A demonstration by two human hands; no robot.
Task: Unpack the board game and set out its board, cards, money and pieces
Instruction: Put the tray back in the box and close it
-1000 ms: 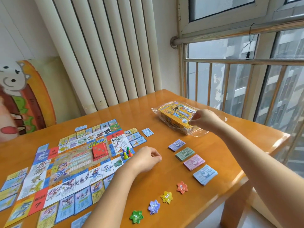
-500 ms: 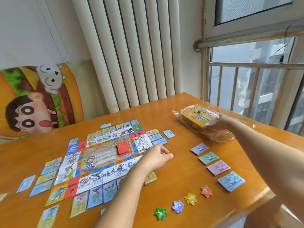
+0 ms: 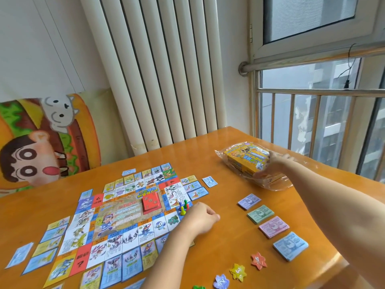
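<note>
The paper game board (image 3: 123,213) lies flat on the wooden table (image 3: 225,238), ringed by several property cards. A red card stack (image 3: 151,203) sits at its middle and small coloured pawns (image 3: 183,206) stand at its right corner. My left hand (image 3: 200,219) rests on the table just right of the pawns, fingers curled, holding nothing I can see. My right hand (image 3: 273,164) grips the near end of the yellow game box (image 3: 244,158) in its clear plastic wrap. Several money piles (image 3: 273,226) lie in a row to the right. Star-shaped number tokens (image 3: 238,272) lie near the front edge.
A white ribbed radiator (image 3: 158,69) stands behind the table. A cartoon burger cushion (image 3: 41,140) leans at the back left. A window with a metal railing (image 3: 316,113) fills the right side. The table's right edge runs close under my right forearm.
My right hand went from hovering at the box's side to gripping its near end. My left hand stays beside the pawns. My view has swung left and up.
</note>
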